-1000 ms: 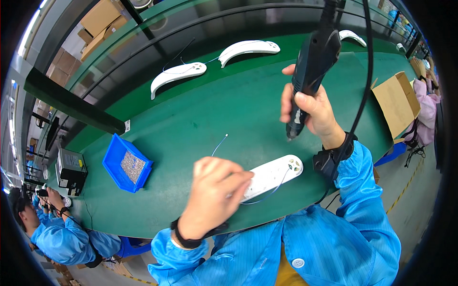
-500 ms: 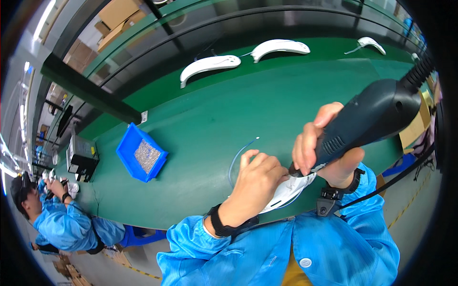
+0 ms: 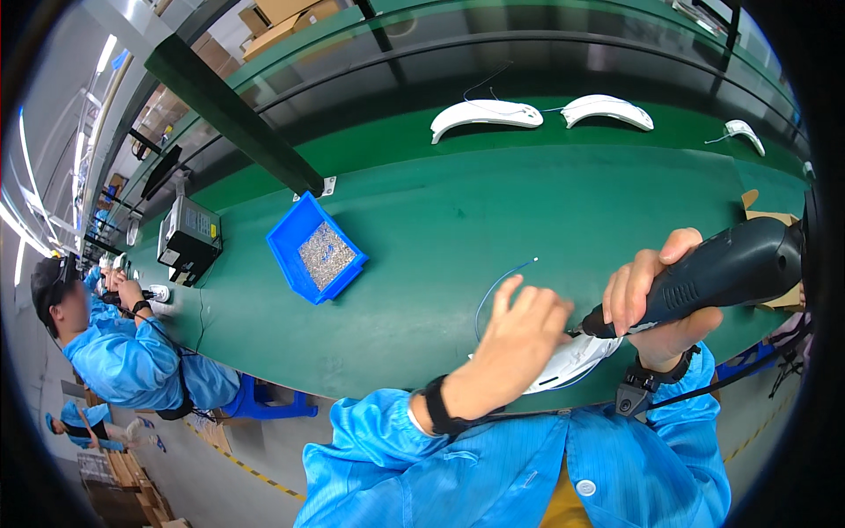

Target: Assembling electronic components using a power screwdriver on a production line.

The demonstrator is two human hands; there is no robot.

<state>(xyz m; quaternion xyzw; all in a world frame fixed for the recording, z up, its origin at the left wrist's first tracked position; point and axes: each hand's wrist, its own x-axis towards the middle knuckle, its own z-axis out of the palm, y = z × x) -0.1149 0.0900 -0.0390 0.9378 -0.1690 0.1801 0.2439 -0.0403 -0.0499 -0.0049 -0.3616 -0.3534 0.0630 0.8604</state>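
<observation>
My right hand (image 3: pixel 647 295) is wrapped round a black electric screwdriver (image 3: pixel 717 277), which lies tilted with its tip down to the left. The tip meets a curved white plastic housing (image 3: pixel 572 363) at the near table edge. Over the left part of this housing is my left hand (image 3: pixel 525 330), its fingers bent, somewhat apart and slightly blurred, with the fingertips close to the screwdriver's bit. Its thumb is hidden. A thin blue cable (image 3: pixel 484 301) curves out on the table beyond my left hand.
A blue bin (image 3: pixel 283 245) of small metal parts stands left on the green table (image 3: pixel 422 220). White housings (image 3: pixel 488 114) with wires lie along the back. Further left are a black box-shaped device (image 3: pixel 191 239) and a co-worker (image 3: pixel 132 348). A cardboard box (image 3: pixel 770 216) is at right.
The view has turned left, so the scene sits further right. My left hand's fingers have loosened and lifted a little from the screwdriver's tip. The right hand keeps its grip.
</observation>
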